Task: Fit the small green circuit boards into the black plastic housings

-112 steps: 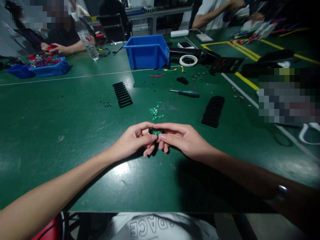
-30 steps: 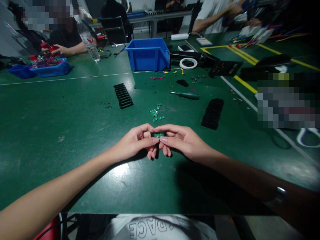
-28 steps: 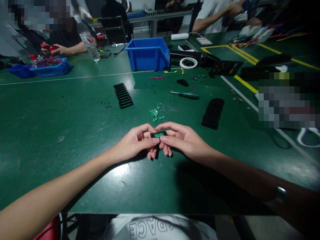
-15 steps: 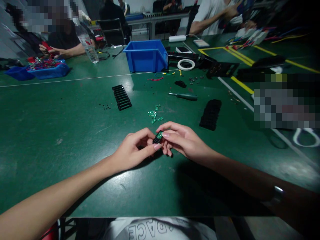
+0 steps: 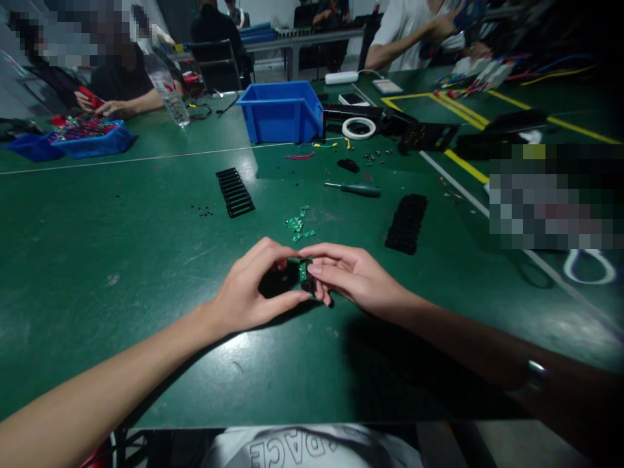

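A small black plastic housing with a green circuit board (image 5: 303, 270) in it is between my two hands above the table. My left hand (image 5: 248, 286) is closed on it, thumb at the near end and forefinger at the far end. My right hand (image 5: 363, 276) pinches the housing from the right, its thumb by the board's edge. Beyond my hands lies a loose cluster of small green circuit boards (image 5: 294, 224). To the left is a black slotted frame (image 5: 234, 192), with tiny dark bits (image 5: 202, 210) beside it. On the right lies a row of black plastic parts (image 5: 406, 224).
A green-handled screwdriver (image 5: 359, 189) lies past the boards. Farther back stand a blue bin (image 5: 281, 120), a white tape roll (image 5: 359, 128) and a plastic bottle (image 5: 170, 97). Blue trays (image 5: 100, 144) with wired parts are at the far left. Other people sit across the table.
The housing has turned more upright between my hands. My left fingers have shifted from its left side to its two ends, and my left hand has opened into a wider arch.
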Available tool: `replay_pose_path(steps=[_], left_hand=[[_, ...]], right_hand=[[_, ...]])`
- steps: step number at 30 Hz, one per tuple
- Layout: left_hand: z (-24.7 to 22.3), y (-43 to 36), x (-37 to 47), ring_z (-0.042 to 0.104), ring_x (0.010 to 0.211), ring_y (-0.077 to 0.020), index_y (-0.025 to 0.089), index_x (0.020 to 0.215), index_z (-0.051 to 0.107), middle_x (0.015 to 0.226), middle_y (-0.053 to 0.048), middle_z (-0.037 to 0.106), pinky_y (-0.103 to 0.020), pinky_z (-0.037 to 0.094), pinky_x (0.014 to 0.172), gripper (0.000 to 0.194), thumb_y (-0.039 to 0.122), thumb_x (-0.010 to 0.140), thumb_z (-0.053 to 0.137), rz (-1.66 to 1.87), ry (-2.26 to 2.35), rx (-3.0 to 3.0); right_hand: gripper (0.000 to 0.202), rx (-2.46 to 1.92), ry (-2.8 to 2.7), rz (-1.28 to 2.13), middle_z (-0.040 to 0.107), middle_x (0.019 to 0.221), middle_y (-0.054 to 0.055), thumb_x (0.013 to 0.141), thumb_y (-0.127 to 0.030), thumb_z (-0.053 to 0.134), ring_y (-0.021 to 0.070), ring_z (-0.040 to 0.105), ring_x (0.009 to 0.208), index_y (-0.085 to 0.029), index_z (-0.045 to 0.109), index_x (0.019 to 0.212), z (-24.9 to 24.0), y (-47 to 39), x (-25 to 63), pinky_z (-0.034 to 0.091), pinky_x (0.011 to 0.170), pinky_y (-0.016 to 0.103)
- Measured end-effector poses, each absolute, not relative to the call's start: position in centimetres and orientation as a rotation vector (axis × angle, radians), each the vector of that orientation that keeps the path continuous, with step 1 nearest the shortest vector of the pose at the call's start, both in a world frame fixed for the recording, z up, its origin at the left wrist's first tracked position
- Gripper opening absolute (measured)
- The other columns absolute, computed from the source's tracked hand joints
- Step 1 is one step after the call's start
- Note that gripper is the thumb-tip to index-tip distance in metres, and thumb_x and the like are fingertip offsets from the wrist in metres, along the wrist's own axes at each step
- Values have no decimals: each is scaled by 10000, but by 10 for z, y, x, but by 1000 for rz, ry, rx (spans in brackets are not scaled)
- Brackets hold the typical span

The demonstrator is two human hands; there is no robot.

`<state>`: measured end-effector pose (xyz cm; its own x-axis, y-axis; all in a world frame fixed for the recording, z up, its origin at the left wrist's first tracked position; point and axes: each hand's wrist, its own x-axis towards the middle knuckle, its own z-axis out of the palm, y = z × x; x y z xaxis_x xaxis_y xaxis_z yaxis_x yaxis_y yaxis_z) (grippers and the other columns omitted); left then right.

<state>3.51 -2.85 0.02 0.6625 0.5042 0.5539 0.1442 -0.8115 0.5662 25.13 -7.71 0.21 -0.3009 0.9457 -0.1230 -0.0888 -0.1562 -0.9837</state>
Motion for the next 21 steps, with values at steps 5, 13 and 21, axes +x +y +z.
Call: replay_pose_path(steps=[5,13,21], left_hand=[[-1,-26,35,594,920,-156,138,1210,596,998,-68,629,-287,497,823,393,215,859,755,927,385,2389],[0,-25,35,599,906,-150,124,1159,618,1003,-77,642,-280,500,800,298,175,881,716,912,397,2313],[-1,-26,36,592,883,-143,119,1132,617,971,-69,629,-275,495,784,276,151,872,706,903,403,2313]], right_hand=[[253,-1108,-1293,1559,623,611,-15,923,-262,645,114,591,541,-126,643,1136,2,-77,251,483,513,224],[247,-1092,-1304,1578,627,629,-12,933,-283,632,113,599,541,-127,623,1125,2,-77,252,476,501,217],[248,-1111,-1310,1561,626,631,-13,932,-277,626,117,603,550,-131,624,1132,1,-77,250,485,514,226]])
